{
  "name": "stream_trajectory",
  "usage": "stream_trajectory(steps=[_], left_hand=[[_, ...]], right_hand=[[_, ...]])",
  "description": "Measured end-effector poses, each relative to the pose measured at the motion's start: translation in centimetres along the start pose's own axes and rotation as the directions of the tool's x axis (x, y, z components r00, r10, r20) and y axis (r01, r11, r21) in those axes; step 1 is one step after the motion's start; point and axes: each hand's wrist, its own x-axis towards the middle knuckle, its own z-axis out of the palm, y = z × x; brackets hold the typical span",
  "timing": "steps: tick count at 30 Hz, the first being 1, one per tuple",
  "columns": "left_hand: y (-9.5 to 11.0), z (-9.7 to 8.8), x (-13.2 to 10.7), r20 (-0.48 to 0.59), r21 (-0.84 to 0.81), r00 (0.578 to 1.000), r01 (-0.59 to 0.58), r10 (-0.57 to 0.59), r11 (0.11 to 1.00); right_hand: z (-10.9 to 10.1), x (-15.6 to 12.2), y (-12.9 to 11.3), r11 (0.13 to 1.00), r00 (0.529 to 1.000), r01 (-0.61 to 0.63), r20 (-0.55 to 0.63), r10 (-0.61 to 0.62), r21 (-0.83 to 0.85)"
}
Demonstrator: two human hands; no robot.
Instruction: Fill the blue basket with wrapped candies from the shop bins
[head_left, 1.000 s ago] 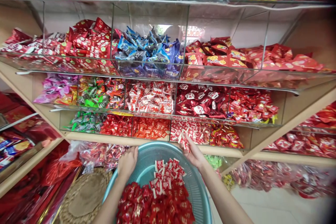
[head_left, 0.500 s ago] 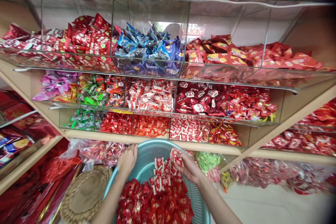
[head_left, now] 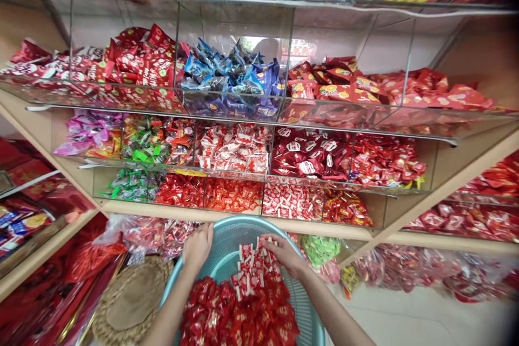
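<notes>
Left hand point(head_left: 197, 247) clamped on round, slatted plastic basket point(head_left: 305, 303); right hand point(head_left: 286, 255) at glossy red-white packets point(head_left: 252, 270), grip unclear from here.

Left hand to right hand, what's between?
Head view: bare inner side of the teal plastic basket, then red-and-white wrapped candies by the right hand.

A pale wooden shelf unit point(head_left: 344, 231) stands ahead, its tiers fronted and divided by clear panels point(head_left: 290, 59). Behind the panels of the unit's upper tier is a pale backing point(head_left: 340, 38), with a bright reflection point(head_left: 254, 43) near its middle. More wooden shelving point(head_left: 48, 255) adjoins the unit's left and right sides. Pale floor tiles point(head_left: 385, 313) lie below the unit's right end.
</notes>
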Motion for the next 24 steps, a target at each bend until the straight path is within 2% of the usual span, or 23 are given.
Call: stream_trajectory(steps=[2,4,7,10,13,17,24], left_hand=[[0.0,-0.1,0.0,0.002,0.004,1.0,-0.003,0.003,1.0],[0.1,-0.2,0.0,0.01,0.008,1.0,0.001,-0.001,1.0],[0.2,-0.4,0.0,0.029,0.008,0.999,0.014,-0.014,1.0],[0.2,-0.5,0.0,0.031,0.007,0.999,0.02,-0.02,1.0],[0.1,-0.4,0.0,0.018,0.016,1.0,0.016,-0.016,1.0],[0.0,-0.2,0.0,0.016,0.013,1.0,0.009,-0.009,1.0],[0.1,-0.3,0.0,0.015,0.018,1.0,0.012,-0.012,1.0]], right_hand=[[0.1,0.5,0.2,0.984,0.998,0.051,-0.017,-0.055,-0.171],[0.1,1.2,0.4,0.916,0.99,0.119,-0.026,-0.139,-0.384],[0.3,2.3,0.6,0.726,0.967,0.163,-0.036,-0.251,-0.668],[0.8,3.2,0.7,0.536,0.967,0.095,-0.051,-0.251,-0.839],[1.2,3.8,1.0,0.429,0.968,0.022,-0.087,-0.234,-0.903],[1.5,4.1,1.3,0.384,0.967,-0.015,-0.112,-0.231,-0.923],[2.0,3.4,1.2,0.259,0.965,-0.069,-0.13,-0.229,-0.963]])
